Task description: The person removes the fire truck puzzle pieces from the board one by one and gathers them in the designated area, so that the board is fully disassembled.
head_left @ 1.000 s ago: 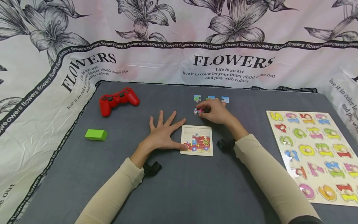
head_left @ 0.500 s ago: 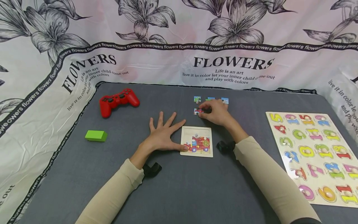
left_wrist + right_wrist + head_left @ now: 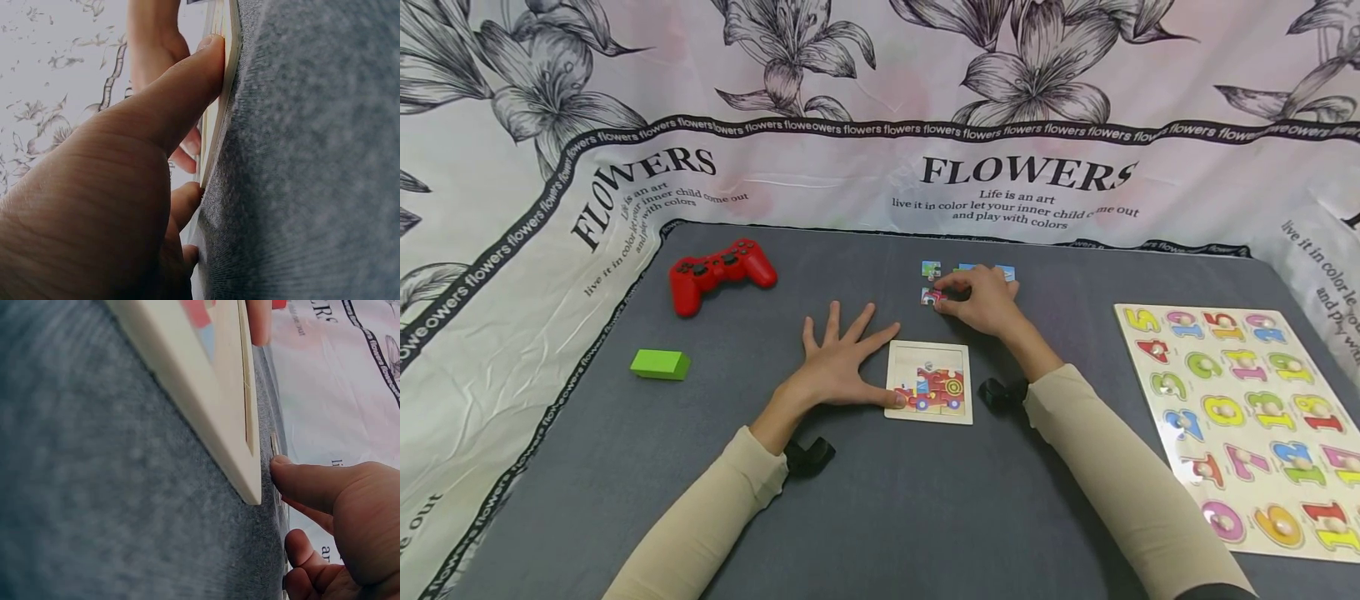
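My left hand (image 3: 838, 371) lies with its fingers spread. Its thumb rests on the lower left corner of a small wooden puzzle board (image 3: 902, 356), which bears a partly assembled red vehicle picture. The left wrist view shows that thumb pressing on the board's edge. Beyond the board, the thumb and index finger of my right hand (image 3: 988, 304) pinch a red-and-white jigsaw piece (image 3: 928, 297) at the tabletop. A green-and-blue jigsaw piece (image 3: 931, 268) lies just behind it. Other blue jigsaw pieces (image 3: 1008, 272) are partly hidden by the right hand.
A red game controller (image 3: 722, 273) and a green block (image 3: 659, 364) lie on the left of the grey tabletop (image 3: 880, 517). On the right is a large number-puzzle board (image 3: 1213, 400). A flower-print cloth (image 3: 835, 183) hangs behind.
My right hand has shifted the red-and-white piece slightly away, nearer the green-and-blue piece. The left hand stays on the board. The whole head view has dropped a little.
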`<state>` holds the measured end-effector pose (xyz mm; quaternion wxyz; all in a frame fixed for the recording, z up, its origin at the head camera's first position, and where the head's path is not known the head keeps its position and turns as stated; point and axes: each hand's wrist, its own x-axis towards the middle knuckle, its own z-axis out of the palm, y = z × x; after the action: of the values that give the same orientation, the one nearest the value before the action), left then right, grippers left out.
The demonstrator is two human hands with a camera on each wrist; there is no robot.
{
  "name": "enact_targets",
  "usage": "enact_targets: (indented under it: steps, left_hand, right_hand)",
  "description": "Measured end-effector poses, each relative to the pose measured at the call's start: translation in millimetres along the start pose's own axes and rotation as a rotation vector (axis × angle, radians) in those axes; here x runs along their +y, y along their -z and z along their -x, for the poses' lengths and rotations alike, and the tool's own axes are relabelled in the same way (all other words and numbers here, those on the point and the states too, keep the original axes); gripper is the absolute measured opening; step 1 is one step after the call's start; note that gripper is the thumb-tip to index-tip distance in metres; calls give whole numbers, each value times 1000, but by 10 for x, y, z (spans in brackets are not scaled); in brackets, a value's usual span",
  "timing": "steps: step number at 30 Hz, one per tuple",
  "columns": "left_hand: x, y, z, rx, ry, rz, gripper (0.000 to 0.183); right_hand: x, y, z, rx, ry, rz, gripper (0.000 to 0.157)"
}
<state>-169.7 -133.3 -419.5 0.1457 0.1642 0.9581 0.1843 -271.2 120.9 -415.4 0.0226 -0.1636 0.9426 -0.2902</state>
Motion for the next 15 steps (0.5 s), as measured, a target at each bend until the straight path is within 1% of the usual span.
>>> enact_targets:
  steps: [9, 15]
  left_hand:
    - [17, 5, 4, 1, -2, 6, 107]
    - [13, 10, 12, 0, -1, 9, 107]
  right_hand:
    - [-22, 14, -7, -7, -31, 9, 36]
    - [-27, 3, -18, 3, -18, 3, 37]
